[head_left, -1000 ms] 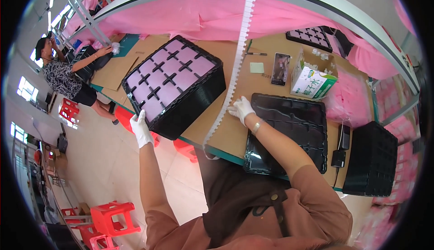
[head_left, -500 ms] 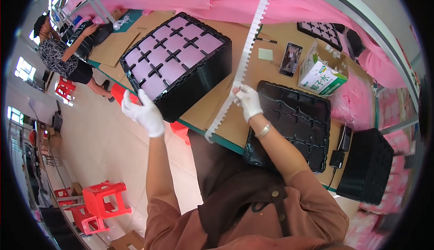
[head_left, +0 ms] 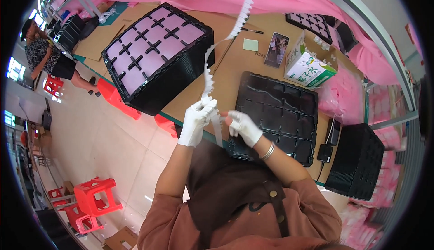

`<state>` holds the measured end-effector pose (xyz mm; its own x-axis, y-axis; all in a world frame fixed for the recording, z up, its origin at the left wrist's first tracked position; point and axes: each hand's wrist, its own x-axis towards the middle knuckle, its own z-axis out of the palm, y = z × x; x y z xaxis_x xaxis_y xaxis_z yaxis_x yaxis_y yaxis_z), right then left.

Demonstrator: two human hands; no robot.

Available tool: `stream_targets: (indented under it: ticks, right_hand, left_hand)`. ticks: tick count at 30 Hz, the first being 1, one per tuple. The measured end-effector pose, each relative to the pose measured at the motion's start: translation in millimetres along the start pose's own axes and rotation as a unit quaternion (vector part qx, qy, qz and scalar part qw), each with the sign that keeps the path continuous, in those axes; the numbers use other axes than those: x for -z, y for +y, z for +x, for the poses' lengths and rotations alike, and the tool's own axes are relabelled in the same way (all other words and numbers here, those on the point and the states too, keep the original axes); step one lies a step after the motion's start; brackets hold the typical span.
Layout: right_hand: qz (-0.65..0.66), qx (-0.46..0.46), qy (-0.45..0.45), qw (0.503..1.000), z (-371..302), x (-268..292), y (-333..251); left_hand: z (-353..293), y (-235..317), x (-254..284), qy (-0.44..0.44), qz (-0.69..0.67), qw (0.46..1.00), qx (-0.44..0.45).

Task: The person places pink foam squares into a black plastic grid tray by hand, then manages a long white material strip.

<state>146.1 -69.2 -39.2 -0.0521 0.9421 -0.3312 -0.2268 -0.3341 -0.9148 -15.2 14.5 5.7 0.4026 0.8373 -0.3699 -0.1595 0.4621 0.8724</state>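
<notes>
A long white notched strip (head_left: 242, 12) comes down from the top of the view, bends and twists above the table, and hangs past the table edge. My left hand (head_left: 197, 121), white-gloved, pinches it near its lower part. Just right of the strip is my right hand (head_left: 244, 128), also gloved, with fingers apart and fingertips slightly blurred; it seems not to grip the strip. To the left stands a tall stack of black trays (head_left: 158, 89) topped with lilac pads (head_left: 156, 46). An empty-looking black compartment tray (head_left: 278, 114) lies by my right hand.
Behind the tray are a white-and-green carton (head_left: 312, 71) holding small white pieces, a phone (head_left: 276, 49), a pale note (head_left: 250, 44) and a pen (head_left: 252, 30). Another black stack (head_left: 357, 161) stands at right. Red stools (head_left: 97, 195) are on the floor left; a person (head_left: 45, 55) stands beyond.
My left hand has come from the tray stack to the strip and now pinches it. My right hand has moved down and off it. The strip, straight before, is now bent.
</notes>
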Motion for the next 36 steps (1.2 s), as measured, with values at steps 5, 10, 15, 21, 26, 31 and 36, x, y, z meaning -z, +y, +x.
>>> stream_targets:
  ticks: [5, 10, 15, 21, 26, 31, 36]
  right_hand:
    - [0.119, -0.069, 0.001, 0.991, -9, -8, 30]
    - [0.267, -0.069, -0.002, 0.961, -12, -13, 29]
    - [0.273, -0.066, 0.012, 0.960, -19, -7, 35]
    - [0.203, -0.031, 0.066, 0.976, -25, -2, 35]
    - [-0.214, 0.289, 0.210, 0.909, -35, -23, 18]
    - [-0.269, 0.233, 0.302, 0.884, 15, 57, -10]
    - [-0.558, 0.103, 0.280, 0.774, 65, 123, -30]
  left_hand:
    - [5, 6, -11, 0.032, -0.048, 0.998, -0.033]
    - [10, -9, -3, 0.042, -0.086, 0.995, -0.040]
    - [-8, -31, -6, -0.019, -0.041, 0.995, 0.084]
    - [-20, -47, -13, -0.011, 0.069, 0.997, 0.030]
    - [0, -60, -3, 0.053, -0.059, 0.996, 0.033]
    - [1, -57, 8, 0.076, -0.037, 0.996, 0.026]
    - [-2, -58, 9, 0.082, -0.051, 0.995, 0.005]
